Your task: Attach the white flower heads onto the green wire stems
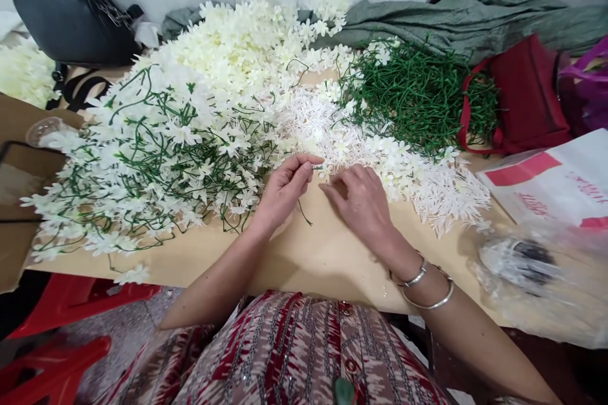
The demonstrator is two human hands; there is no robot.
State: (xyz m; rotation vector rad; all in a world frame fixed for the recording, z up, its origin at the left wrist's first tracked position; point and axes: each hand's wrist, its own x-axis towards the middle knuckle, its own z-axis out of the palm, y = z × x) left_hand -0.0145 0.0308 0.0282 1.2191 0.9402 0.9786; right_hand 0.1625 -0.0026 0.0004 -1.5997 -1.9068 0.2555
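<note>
Well to the left of the pile of white strands [313,117], a cardboard box [28,205] is seen, and a black bag [71,19] is set beyond it. Nearer to the strands, on their left, a broad heap of white flowers on green stems [183,136] is spread, with loose white blossoms [247,41] piled behind. Just in front of the strands, the left hand [286,186] is held with thumb and forefinger pressed together; a thin green stem [301,210] seems to be pinched there, its lower end free above the table [323,253]. Also in front of the strands, right of that stem, the right hand [363,202] is held with fingers curled and thumb bent near them; whether anything is gripped cannot be told. Apparently, fine work on a single stem is in hand, and a steady left pinch and close right fingertips would be called for next. Behind the strands and to their right, bare green stems [413,98] are heaped beside a red bag [529,98]. Right of the strands, a white paper bag [553,193] and crumpled clear plastic [546,304] are laid.
</note>
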